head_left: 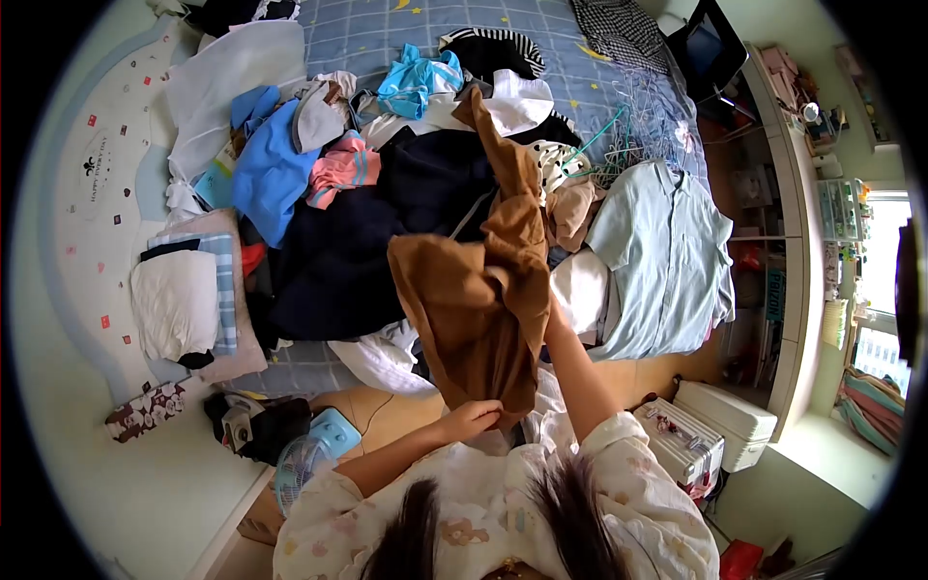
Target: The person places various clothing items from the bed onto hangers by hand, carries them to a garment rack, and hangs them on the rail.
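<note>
A brown garment (512,242) hangs in front of my body, its upper end lying over the clothes on the bed. Low at its edge, my left hand (471,420) is closed on the cloth. My right forearm reaches up along the garment's right side, and my right hand (553,314) is mostly hidden by the brown fabric, so its fingers cannot be made out. Beneath and behind the garment lies dark navy clothing (333,246). To the right, a pale blue-green shirt (667,261) is spread out beside a white cloth (582,290).
A blue garment (271,169), a pink striped piece (343,172) and tangled wire hangers (633,140) lie on the bed (367,24). Folded clothes (176,302) sit at the left. Suitcases (686,440) stand on the floor at the right, a fan (304,469) at lower left.
</note>
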The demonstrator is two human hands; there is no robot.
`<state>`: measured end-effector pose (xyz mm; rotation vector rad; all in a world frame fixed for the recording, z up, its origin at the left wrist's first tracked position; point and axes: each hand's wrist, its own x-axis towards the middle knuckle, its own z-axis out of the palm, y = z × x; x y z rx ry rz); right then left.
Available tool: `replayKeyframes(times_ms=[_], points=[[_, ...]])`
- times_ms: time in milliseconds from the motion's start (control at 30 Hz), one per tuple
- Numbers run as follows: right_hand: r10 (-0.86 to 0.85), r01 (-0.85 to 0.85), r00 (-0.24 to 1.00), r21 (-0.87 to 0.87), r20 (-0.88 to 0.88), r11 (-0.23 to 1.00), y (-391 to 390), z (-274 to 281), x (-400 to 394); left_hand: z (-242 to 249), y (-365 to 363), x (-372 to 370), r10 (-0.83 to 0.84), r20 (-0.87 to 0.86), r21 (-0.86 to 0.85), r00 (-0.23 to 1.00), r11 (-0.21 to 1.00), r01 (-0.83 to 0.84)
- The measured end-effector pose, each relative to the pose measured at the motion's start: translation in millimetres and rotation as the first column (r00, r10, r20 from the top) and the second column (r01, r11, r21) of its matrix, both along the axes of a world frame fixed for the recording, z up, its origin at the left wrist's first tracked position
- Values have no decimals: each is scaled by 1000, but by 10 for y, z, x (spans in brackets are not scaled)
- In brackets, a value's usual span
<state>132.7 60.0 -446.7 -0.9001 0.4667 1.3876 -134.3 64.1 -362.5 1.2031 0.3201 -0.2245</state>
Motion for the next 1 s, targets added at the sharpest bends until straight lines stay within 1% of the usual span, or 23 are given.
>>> replayKeyframes(times_ms=[67,100,200,233,267,300,333,400,467,533,567,600,633,667,700,733,800,833,867,900,933,967,1000], points=[[170,-157,968,-86,184,984,-55,-163,87,3,-26,-35,17,-65,100,998,995,-11],[192,-152,954,-183,230,971,-21,13,71,15,-16,-42,31,-97,150,995,989,-16],[290,-247,837,-153,465,957,-50,117,147,73,215,-2,63,-255,216,965,976,-7],[300,-271,749,-141,590,952,-31,240,123,67,295,11,221,-133,370,966,915,-159],[299,-294,645,-133,704,946,-11,374,75,64,377,38,353,13,495,936,811,-313],[286,-317,526,-127,801,940,-15,458,44,122,492,111,485,50,450,873,769,-453],[354,-359,289,-242,890,901,-14,546,10,182,636,197,607,83,402,791,706,-584],[372,-453,-104,-377,922,808,-48,982,-78,149,912,306,743,74,365,665,601,-711],[256,-621,-294,-387,921,681,-108,1258,-181,53,1135,460,828,81,395,554,484,-781],[156,-808,-306,-343,939,480,-184,1538,-260,-284,1334,631,840,-32,349,541,517,-782],[94,-855,-330,-339,939,393,-249,1477,-304,-343,1405,735,820,-159,382,550,565,-732],[28,-891,-345,-337,938,303,-329,1422,-335,-363,1421,861,800,-238,347,550,599,-722],[55,-901,-369,-371,928,226,-420,1414,-331,-402,1415,966,743,-275,384,611,667,-638],[145,-898,-390,-411,909,159,-504,1366,-315,-469,1396,1044,679,-315,416,663,727,-547],[176,-884,-417,-443,892,148,-604,1302,-290,-488,1354,1115,594,-304,322,745,800,-507],[205,-870,-444,-475,872,134,-681,1238,-223,-497,1299,1175,534,-475,270,699,845,-462],[321,-811,-561,-585,763,-28,-743,1141,11,-471,1196,1269,617,-512,153,597,750,-644],[365,-773,-617,-624,697,-116,-744,1097,136,-539,1134,1284,685,-436,-88,583,612,-786],[322,-667,-737,-719,595,-197,-738,931,257,-620,1095,1235,688,-347,-297,638,564,-770],[435,-747,-593,-664,677,14,-847,690,442,-693,1070,1135,700,-248,-492,669,504,-710],[563,-750,-472,-645,678,148,-807,766,594,-718,1029,1068,721,-145,-665,678,437,-606],[653,-729,-315,-616,688,298,-764,850,744,-116,935,1228,755,-278,-530,593,395,-751],[643,-691,-252,-600,723,404,-688,940,900,54,850,1281,756,-235,-457,611,469,-756]])
